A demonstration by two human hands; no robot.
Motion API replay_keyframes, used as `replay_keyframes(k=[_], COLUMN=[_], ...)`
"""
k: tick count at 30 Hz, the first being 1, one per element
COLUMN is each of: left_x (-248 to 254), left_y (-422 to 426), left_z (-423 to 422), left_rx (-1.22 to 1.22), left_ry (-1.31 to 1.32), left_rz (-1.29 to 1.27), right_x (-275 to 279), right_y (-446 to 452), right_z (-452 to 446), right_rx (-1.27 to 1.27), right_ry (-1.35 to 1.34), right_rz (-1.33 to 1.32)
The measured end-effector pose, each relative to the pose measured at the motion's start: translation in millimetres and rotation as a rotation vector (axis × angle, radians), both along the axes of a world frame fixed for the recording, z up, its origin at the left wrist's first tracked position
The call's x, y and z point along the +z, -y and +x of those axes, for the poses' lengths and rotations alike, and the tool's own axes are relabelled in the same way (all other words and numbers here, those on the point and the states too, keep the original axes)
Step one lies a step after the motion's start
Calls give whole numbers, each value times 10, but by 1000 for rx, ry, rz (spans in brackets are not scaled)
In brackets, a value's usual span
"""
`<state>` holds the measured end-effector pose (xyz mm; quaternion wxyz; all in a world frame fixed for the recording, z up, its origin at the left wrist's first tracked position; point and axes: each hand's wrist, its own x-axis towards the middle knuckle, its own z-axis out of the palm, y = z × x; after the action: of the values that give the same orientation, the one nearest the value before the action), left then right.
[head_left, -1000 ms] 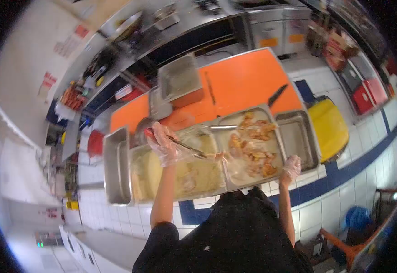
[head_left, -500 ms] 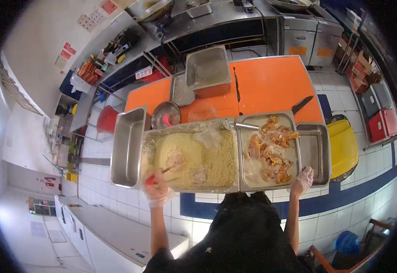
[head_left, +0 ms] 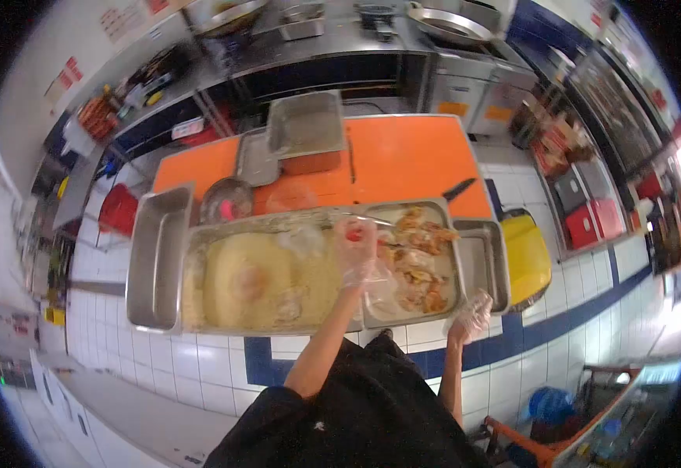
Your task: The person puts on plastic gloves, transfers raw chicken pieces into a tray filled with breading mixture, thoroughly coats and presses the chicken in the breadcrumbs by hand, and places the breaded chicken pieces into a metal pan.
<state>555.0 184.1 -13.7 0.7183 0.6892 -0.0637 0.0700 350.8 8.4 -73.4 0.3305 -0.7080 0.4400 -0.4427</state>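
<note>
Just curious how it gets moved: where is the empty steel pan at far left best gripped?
Probably grip the steel pan by its rim at both short ends, from above: it stands open side up, and its right long side sits close beside the coating tray.

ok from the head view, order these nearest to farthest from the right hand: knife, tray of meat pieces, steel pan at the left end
From the right hand:
1. tray of meat pieces, just to its left
2. knife, farther back on the orange tabletop
3. steel pan, far left end
</note>
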Motion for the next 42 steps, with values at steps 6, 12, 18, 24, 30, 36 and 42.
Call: replay_keyframes(k=[6,12,18,24,30,36,42], left_x=[251,-356,-1072,-369,-571,-354,-585], left_y=[-1085,-3615,-4125,-3728,-3492,-3324,-3218], left_z=[35,471,872,992,1272,1225,902], left_rx=[47,160,253,0,-99,-427,-453], left_ry=[-219,4,-119,-125,-132,93,398], left_rz=[-34,936,1237,773,1050,905,1201], right_x=[452,671,228,84,-109,-868,-494], right_y=[-1194,-2541,-2909,-2930,-3150,-2839,-3024], right_z=[543,1268,1941,2070,2537,2389,2348], right_rx=[356,905,1046,895,1016,1374,1318], right_ry=[272,-269,-698,-528,-486,-669,-651], right_rz=[189,111,-88,-100,200,-309,-374])
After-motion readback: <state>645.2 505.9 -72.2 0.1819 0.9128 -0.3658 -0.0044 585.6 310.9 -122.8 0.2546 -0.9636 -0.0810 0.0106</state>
